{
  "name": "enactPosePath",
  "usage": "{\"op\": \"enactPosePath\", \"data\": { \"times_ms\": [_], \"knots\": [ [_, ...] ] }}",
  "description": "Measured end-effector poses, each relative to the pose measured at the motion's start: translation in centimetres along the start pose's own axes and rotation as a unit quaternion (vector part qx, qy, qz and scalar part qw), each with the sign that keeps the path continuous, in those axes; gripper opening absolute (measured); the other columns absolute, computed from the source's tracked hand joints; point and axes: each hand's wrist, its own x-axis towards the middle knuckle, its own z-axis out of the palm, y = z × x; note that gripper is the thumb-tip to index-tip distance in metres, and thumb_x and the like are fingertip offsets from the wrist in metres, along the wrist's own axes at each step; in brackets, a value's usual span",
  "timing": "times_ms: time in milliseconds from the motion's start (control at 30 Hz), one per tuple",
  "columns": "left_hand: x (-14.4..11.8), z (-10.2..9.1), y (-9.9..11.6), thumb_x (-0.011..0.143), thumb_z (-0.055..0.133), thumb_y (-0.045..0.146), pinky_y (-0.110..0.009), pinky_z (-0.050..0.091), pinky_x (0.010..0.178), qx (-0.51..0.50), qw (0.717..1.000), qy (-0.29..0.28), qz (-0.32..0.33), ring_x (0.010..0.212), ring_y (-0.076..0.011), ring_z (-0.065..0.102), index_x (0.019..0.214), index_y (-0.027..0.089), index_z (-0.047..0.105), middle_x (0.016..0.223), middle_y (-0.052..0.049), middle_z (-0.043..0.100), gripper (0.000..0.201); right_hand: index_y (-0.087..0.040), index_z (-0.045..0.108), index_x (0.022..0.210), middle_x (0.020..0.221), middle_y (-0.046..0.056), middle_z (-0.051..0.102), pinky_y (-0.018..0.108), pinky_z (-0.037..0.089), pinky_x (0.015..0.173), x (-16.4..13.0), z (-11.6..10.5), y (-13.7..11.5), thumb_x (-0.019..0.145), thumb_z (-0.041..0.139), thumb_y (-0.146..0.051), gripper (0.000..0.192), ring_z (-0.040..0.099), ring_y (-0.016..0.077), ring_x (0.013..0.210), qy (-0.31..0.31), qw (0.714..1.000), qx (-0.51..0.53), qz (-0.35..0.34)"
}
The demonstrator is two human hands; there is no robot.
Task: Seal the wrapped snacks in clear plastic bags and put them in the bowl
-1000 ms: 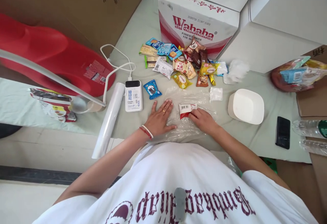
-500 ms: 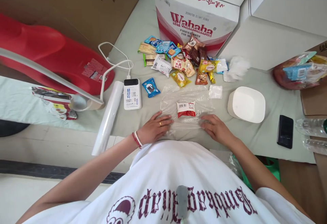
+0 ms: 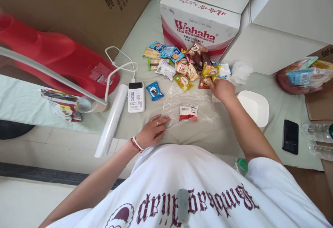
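Observation:
A clear plastic sheet [image 3: 179,98] lies flat on the pale green table [image 3: 145,41] in front of me. On it rests a small red and white snack packet [image 3: 188,113]. My left hand [image 3: 152,131] presses the sheet's near left corner, fingers spread. My right hand [image 3: 221,88] is stretched forward to the near edge of a pile of snack packets [image 3: 182,65], its fingertips beside a brown packet [image 3: 204,81]. Whether those fingers grip anything is hidden.
A Wahaha carton [image 3: 199,27] stands behind the pile. A white power bank [image 3: 136,97] with cable and a roll of film [image 3: 111,120] lie left. A white bowl [image 3: 253,107] and a black phone [image 3: 290,136] lie right. A red object [image 3: 57,58] is at left.
My right hand left the sheet's near edge and reached forward to the snack pile. My left hand stayed on the sheet. The red and white packet has not moved.

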Motion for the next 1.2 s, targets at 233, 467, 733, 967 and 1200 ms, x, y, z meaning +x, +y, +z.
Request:
{"op": "enactPosePath", "data": {
  "times_ms": [233,467,733,967,1200],
  "knots": [
    [-0.5,1.3,1.4,0.098,0.056,0.038,-0.059,0.024,0.128,0.052,0.998,0.016,-0.031,0.148,-0.0299,0.047,0.143,0.021,0.060,0.163,-0.019,0.043,0.048,-0.007,0.060,0.137,0.131,0.028,0.065,0.043,0.052,0.091,2.9,2.6,-4.2,0.095,0.060,-0.055,0.064,0.067,0.0369,0.115,-0.003,1.000,-0.014,0.028],
    [0.6,2.6,2.2,0.096,0.059,0.020,-0.076,0.012,0.122,0.100,0.994,0.002,-0.042,0.150,-0.0354,0.045,0.137,0.037,0.066,0.164,-0.013,0.044,0.046,-0.012,0.064,0.133,0.123,0.024,0.069,0.042,0.053,0.085,1.9,0.4,-1.5,0.091,0.066,-0.048,0.056,0.067,0.0354,0.108,-0.005,0.999,-0.031,0.044],
    [1.2,1.9,2.4,0.095,0.062,0.015,-0.077,-0.005,0.123,0.112,0.993,-0.005,0.030,0.155,-0.0329,0.038,0.136,0.048,0.064,0.164,-0.003,0.045,0.053,-0.022,0.059,0.143,0.118,0.010,0.069,0.038,0.051,0.085,-5.0,-8.3,-2.2,0.089,0.067,-0.040,0.057,0.066,0.0295,0.103,-0.019,0.970,0.109,-0.217],
    [0.5,1.3,1.8,0.100,0.053,0.014,-0.071,0.002,0.127,0.085,0.994,-0.014,0.063,0.145,-0.0280,0.052,0.145,0.046,0.056,0.159,-0.006,0.052,0.055,-0.028,0.056,0.148,0.128,0.010,0.066,0.031,0.049,0.081,-6.8,-1.6,-7.0,0.091,0.063,-0.022,0.058,0.069,0.0270,0.102,-0.184,0.903,-0.013,-0.389],
    [0.4,1.3,0.7,0.102,0.049,0.022,-0.065,0.021,0.126,0.033,0.997,0.068,0.021,0.131,-0.0257,0.064,0.116,0.025,0.071,0.130,-0.010,0.074,0.025,-0.025,0.044,0.156,0.158,0.014,0.045,0.042,0.055,0.091,-11.3,0.0,-1.9,0.097,0.063,-0.050,0.066,0.062,0.0316,0.122,-0.092,0.919,0.067,-0.377]
  ]
}}
